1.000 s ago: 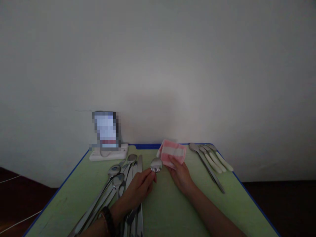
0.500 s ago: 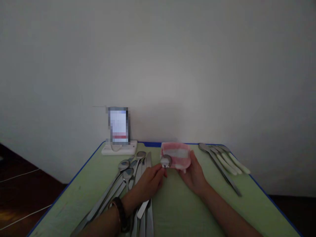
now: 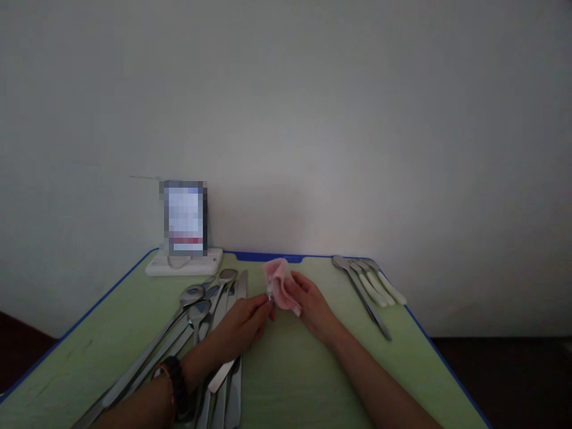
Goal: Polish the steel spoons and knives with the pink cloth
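Over the middle of the table, my left hand (image 3: 250, 322) is closed on a metal spoon (image 3: 270, 297); only a small bit of it shows at the fingertips. The spoon's bowl is hidden behind a pink and white cloth (image 3: 281, 283). My right hand (image 3: 313, 302) grips this cloth, which is bunched and folded around the spoon's head. Below and left of my left hand lies a pile of metal cutlery (image 3: 196, 313), spoons and knives among it, partly covered by my left forearm.
On the right of the green table (image 3: 295, 381) lie a long metal spoon (image 3: 364, 298) and several forks with cream handles (image 3: 379, 286). A blurred phone-like screen (image 3: 184, 217) stands on a white power strip (image 3: 179, 265) at the back left, against the wall.
The cloth was spread open behind the spoon's bowl; now it is folded over the bowl and bunched in my right hand. The whole view has shifted, so the table sits further left.
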A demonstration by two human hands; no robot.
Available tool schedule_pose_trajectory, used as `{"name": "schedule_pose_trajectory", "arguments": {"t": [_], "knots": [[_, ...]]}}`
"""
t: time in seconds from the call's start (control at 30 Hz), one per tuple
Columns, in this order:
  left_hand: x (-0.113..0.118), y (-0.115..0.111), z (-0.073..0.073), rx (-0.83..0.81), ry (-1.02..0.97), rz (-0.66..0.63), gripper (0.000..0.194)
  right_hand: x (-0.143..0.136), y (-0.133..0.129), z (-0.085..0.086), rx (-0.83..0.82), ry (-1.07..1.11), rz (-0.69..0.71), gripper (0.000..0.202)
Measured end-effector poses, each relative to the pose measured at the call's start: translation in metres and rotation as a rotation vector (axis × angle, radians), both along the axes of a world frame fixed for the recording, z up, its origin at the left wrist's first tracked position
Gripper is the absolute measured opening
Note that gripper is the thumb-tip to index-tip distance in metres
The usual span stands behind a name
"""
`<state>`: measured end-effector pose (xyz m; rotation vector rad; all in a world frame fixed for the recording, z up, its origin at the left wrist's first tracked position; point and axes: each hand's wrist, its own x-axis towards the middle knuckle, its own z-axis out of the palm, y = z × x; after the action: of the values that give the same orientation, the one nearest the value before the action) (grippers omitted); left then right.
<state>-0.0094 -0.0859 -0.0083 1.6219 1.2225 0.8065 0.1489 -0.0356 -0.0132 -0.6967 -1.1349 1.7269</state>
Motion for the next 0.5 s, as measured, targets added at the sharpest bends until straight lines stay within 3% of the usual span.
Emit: {"name": "schedule_pose_trajectory", "arguments": {"t": [0.13, 0.3, 0.5], "knots": [[0.001, -0.001, 0.002, -0.025, 0.008, -0.010, 0.041, 0.003, -0.001, 0.000, 0.000, -0.016, 0.080, 0.030], [-0.002, -0.001, 0.005, -0.089, -0.045, -0.037, 0.052, 0.004, 0.004, -0.002, -0.134, 0.174, -0.068, 0.027], [-0.002, -0.001, 0.004, -0.093, -0.038, -0.017, 0.043, 0.005, 0.010, -0.001, -0.312, 0.337, -0.168, 0.021]]}}
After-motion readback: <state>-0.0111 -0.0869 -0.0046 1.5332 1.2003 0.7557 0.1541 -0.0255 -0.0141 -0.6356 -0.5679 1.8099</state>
